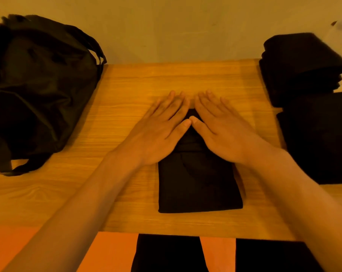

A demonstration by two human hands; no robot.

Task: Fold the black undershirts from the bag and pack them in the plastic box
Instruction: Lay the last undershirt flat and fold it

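Forearms angled inward | left hand [162, 130], right hand [223, 130] flat, fingers straight | pressing folded undershirt [199, 185]

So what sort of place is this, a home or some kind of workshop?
Probably a room in a home, though I can't be sure: a wooden table set against a plain wall, a black bag on its left, and folded black garments stacked on the right.

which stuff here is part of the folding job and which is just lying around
In the job: black undershirt, pressed flat by left hand and right hand; black bag; folded black stack.
Just surroundings: wooden table; wall; orange floor.
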